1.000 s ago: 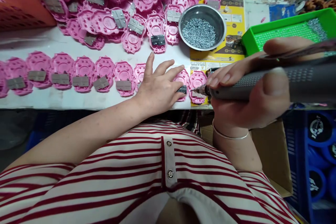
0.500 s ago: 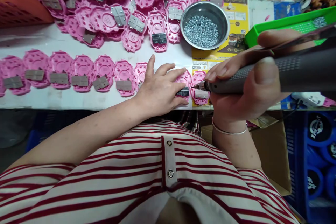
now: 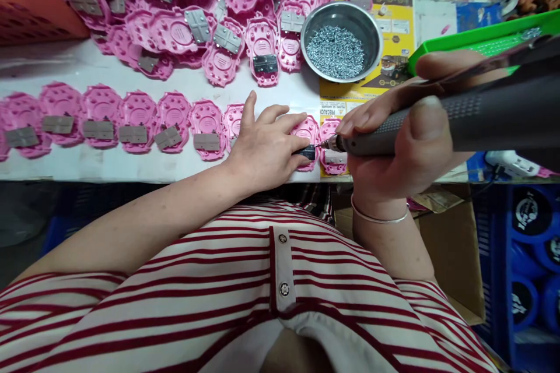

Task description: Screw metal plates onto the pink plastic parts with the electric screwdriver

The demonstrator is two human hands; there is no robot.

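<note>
Gripped in my right hand is a dark grey electric screwdriver, lying nearly level. Its bit points left and meets the right edge of a dark metal plate on a pink plastic shell. My left hand rests with fingers spread, thumb and forefinger at that plate. Under the screwdriver's nose lies another pink shell with a silver plate. More pink shells with grey plates form a row to the left; one is partly covered by my left hand.
Behind the row stands a metal bowl of small screws, beside a heap of pink shells. An orange basket is at the back left, a green tray at the right. The table's front edge runs close to my body.
My right hand and the screwdriver have shifted slightly left, bringing the bit onto the dark plate's edge. The left thumb and fingers have drawn in a little.
</note>
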